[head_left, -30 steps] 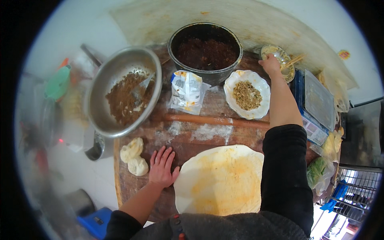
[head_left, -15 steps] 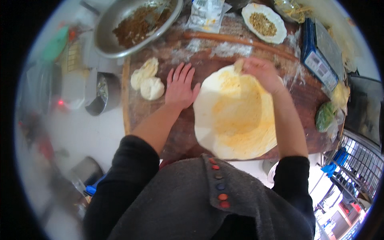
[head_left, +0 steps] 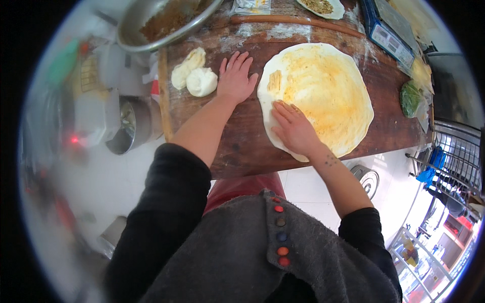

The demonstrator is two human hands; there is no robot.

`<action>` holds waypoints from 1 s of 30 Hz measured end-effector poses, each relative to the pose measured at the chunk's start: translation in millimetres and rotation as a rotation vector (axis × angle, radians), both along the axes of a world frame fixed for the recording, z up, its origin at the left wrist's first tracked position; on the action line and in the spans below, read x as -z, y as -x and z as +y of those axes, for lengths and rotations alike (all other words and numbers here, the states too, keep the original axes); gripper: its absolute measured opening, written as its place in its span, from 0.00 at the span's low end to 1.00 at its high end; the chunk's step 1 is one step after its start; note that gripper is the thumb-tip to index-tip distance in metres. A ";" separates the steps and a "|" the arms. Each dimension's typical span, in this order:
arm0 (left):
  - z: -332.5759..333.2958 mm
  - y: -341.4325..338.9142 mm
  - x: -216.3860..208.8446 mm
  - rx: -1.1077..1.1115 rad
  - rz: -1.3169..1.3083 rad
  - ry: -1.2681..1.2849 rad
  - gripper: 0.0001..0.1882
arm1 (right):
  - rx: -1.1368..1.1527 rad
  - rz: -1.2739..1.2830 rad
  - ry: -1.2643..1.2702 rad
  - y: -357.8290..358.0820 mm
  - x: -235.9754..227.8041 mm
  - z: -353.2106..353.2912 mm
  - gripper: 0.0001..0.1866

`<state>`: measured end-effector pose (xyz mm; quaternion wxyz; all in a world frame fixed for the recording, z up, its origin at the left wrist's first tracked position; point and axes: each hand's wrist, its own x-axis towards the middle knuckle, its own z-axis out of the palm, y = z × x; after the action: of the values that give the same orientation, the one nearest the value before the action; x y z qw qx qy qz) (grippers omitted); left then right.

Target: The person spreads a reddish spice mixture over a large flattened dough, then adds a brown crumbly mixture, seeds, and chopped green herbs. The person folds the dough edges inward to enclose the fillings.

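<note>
A large, thin round sheet of dough point(head_left: 336, 88) lies on the wooden table, smeared with yellow-orange oil or paste over most of its top. My right hand point(head_left: 294, 130) rests flat on the sheet's near left part, fingers stretched out, holding nothing visible. Just beyond its fingertips is a small tan, ridged piece point(head_left: 274, 81); its kind I cannot make out. To the left of the sheet, my left hand point(head_left: 236, 83) presses flat on the bare wood with fingers spread. Two pale dough lumps point(head_left: 202, 82) sit together beside it, near the table's left edge.
Across the back lies a long rolling pin point(head_left: 298, 21) on floury wood point(head_left: 242, 31). Behind it are a steel bowl point(head_left: 146, 47) of brown filling and a white plate point(head_left: 333, 11) of chopped bits. A blue box point(head_left: 389, 38) and bagged greens point(head_left: 410, 98) line the right side.
My right hand has come from the sheet's far edge to its near left part, leaving the tan piece on the dough. My left hand stays flat. The view has tilted toward me.
</note>
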<state>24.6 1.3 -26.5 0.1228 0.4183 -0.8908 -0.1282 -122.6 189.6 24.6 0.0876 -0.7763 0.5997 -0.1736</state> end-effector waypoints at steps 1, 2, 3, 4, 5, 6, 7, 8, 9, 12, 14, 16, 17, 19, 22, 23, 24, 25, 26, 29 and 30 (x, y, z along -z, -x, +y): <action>4.6 -6.3 -0.3 0.021 0.007 -0.027 0.29 | 0.083 -0.075 -0.149 4.0 -5.8 -1.6 0.19; 12.9 -11.9 0.4 0.023 -0.010 0.000 0.29 | 0.160 -0.148 -0.297 11.4 -10.5 -10.6 0.17; 22.3 -17.2 1.7 0.013 -0.026 0.036 0.29 | 0.239 -0.221 -0.442 20.2 -13.2 -24.5 0.16; 26.5 -20.6 2.6 0.007 -0.097 0.012 0.28 | 0.306 -0.197 -0.430 27.8 -13.6 -41.8 0.15; 27.6 -22.3 3.7 0.006 -0.041 0.082 0.28 | 0.347 -0.198 -0.375 33.2 -10.5 -61.0 0.14; 29.6 -24.0 4.8 0.007 -0.044 0.084 0.28 | 0.360 -0.187 -0.280 37.1 -5.0 -81.3 0.14; 30.0 -24.1 5.8 0.006 -0.026 0.105 0.28 | 0.350 -0.202 -0.140 39.2 1.3 -95.7 0.14; 30.3 -24.4 6.4 0.003 -0.052 0.078 0.28 | 0.307 -0.133 -0.069 36.1 10.0 -100.7 0.14; 29.4 -24.0 6.5 0.005 -0.058 0.073 0.29 | 0.276 -0.071 0.006 29.8 19.3 -103.3 0.14; 25.5 -23.8 4.2 0.005 -0.087 0.078 0.29 | 0.185 -0.074 0.120 2.6 38.4 -73.0 0.16; 27.3 -22.6 3.3 0.005 -0.093 0.063 0.29 | 0.161 -0.104 0.135 -20.8 39.2 -22.4 0.18; 27.0 -21.5 2.7 0.002 -0.073 0.056 0.29 | 0.157 -0.098 0.101 -40.0 27.4 26.2 0.20; 27.3 -21.1 2.8 0.000 -0.086 0.057 0.30 | 0.156 -0.093 0.050 -44.8 18.7 47.0 0.21; 27.2 -20.9 3.4 -0.004 -0.105 0.077 0.30 | 0.130 -0.097 -0.026 -45.9 2.5 74.9 0.22; 26.7 -20.8 5.0 -0.001 -0.127 0.095 0.30 | 0.182 -0.101 -0.070 -35.8 -6.1 70.6 0.22; 26.5 -20.6 5.4 0.001 -0.114 0.106 0.30 | 0.212 -0.107 -0.056 -31.6 -4.9 62.9 0.23; 26.3 -20.4 5.9 0.000 -0.118 0.109 0.30 | 0.232 -0.035 -0.044 -28.2 -1.6 52.9 0.25; 26.3 -20.5 6.2 0.000 -0.121 0.116 0.30 | 0.237 0.034 -0.081 -28.1 1.9 45.6 0.27; 25.6 -20.4 6.5 -0.001 -0.118 0.119 0.30 | 0.235 0.100 -0.075 -29.7 3.8 43.0 0.29; 23.6 -20.5 6.2 0.008 -0.116 0.134 0.30 | 0.237 0.189 -0.156 -38.8 -1.1 56.5 0.37; 23.7 -20.7 6.4 0.004 -0.121 0.136 0.30 | 0.237 0.211 -0.247 -42.7 -8.8 72.7 0.38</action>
<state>45.3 24.9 -32.9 0.0965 0.4141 -0.9041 -0.0419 -79.9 262.2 33.4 0.0976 -0.6975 0.7094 -0.0255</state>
